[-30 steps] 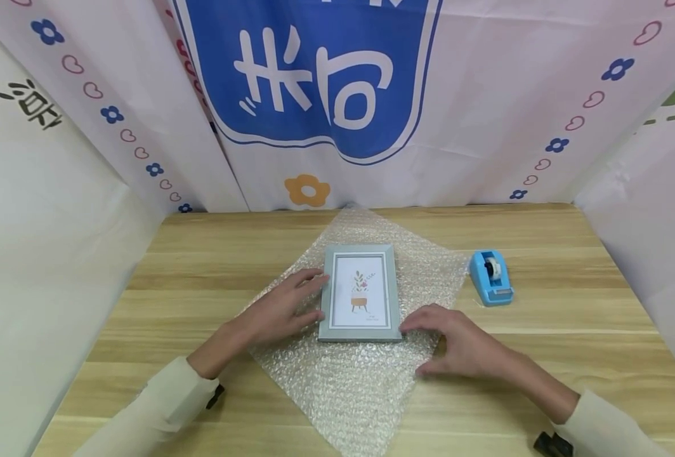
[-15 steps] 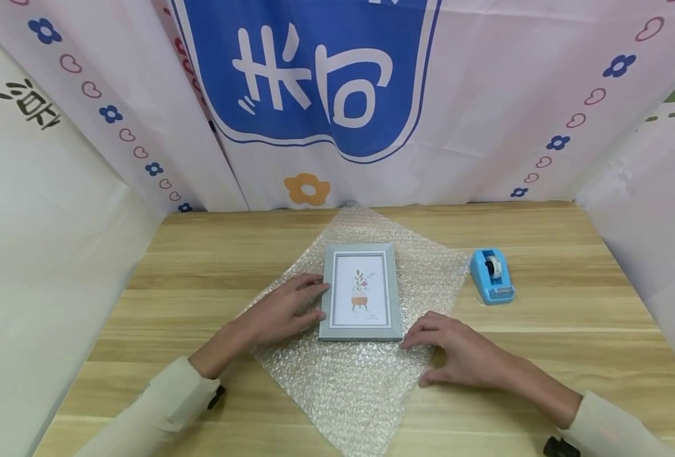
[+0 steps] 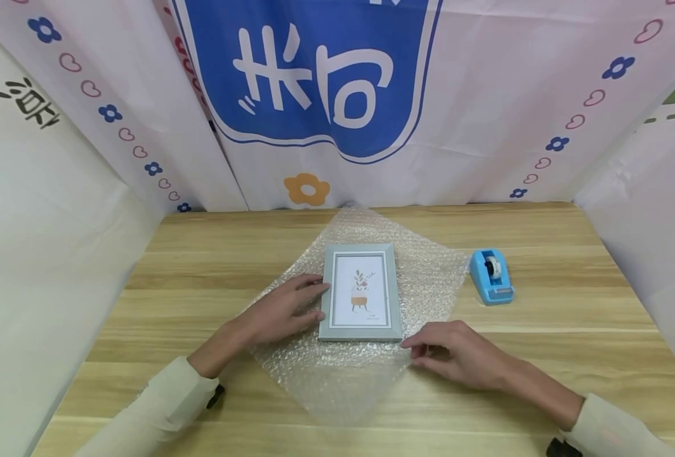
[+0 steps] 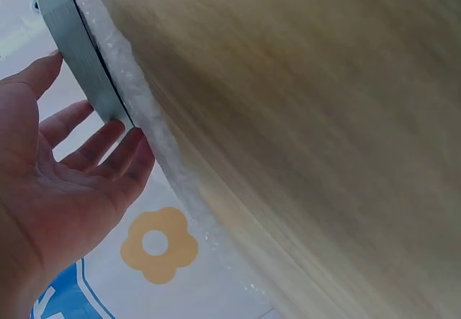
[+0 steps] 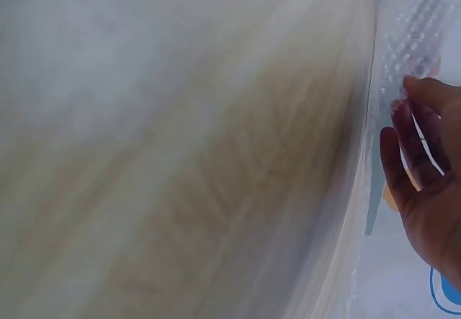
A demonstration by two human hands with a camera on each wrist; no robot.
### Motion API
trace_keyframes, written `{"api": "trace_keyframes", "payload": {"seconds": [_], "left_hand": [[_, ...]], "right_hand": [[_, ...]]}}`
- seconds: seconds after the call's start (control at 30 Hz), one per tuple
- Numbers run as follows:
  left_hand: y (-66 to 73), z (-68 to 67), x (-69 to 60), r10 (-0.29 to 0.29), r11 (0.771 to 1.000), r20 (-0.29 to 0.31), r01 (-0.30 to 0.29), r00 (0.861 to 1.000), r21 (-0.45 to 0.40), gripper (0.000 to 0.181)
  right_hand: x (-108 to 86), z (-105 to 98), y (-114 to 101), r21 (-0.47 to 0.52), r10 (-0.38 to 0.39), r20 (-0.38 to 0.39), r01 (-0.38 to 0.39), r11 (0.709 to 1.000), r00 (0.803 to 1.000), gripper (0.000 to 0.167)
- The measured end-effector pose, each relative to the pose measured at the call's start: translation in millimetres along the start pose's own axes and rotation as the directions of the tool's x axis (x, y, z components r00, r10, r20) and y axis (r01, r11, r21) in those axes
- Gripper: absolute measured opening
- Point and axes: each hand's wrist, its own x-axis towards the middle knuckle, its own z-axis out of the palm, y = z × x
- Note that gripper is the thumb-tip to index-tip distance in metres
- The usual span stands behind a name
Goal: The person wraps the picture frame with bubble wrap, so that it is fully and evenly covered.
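Observation:
A pale grey-green picture frame [image 3: 361,335] lies face up on a sheet of bubble wrap [image 3: 343,387], which is turned like a diamond on the table. My left hand [image 3: 277,313] rests along the frame's left side, and in the left wrist view its fingertips [image 4: 108,128] touch the frame's edge. Just off the lower right corner of the frame, my right hand [image 3: 465,355] pinches the edge of the bubble wrap between thumb and fingers, as the right wrist view shows too. The wrap's near corner is raised and blurred.
A blue tape dispenser [image 3: 493,277] stands on the wooden table [image 3: 571,273], right of the bubble wrap. Printed white cloth [image 3: 474,120] hangs behind the table and along both sides.
My right hand has moved slightly down from the frame's corner, and its thumb and fingers have closed on the bubble wrap. The wrap's near corner has lifted. My left hand stays put.

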Motion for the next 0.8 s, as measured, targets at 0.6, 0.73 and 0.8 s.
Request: {"api": "trace_keyframes", "payload": {"seconds": [0.6, 0.73, 0.8], "left_hand": [[-10.6, -15.0, -3.5, 0.067, 0.994, -0.035, -0.070, 0.997, -0.084, 0.048], [-16.0, -20.4, -7.2, 0.045, 0.992, -0.060, -0.052, 0.997, -0.119, 0.047], [-17.3, -24.2, -9.2, 0.021, 0.989, -0.084, -0.033, 0.996, -0.145, 0.049]], "right_hand": [[19.3, -7.8, 8.2, 0.205, 0.353, -0.118, -0.325, 0.923, 0.928, 0.039], [22.5, -7.5, 10.7, 0.221, 0.387, -0.130, -0.353, 0.909, 0.913, 0.039], [24.1, -6.6, 12.2, 0.218, 0.393, -0.137, -0.360, 0.907, 0.909, 0.039]]}}
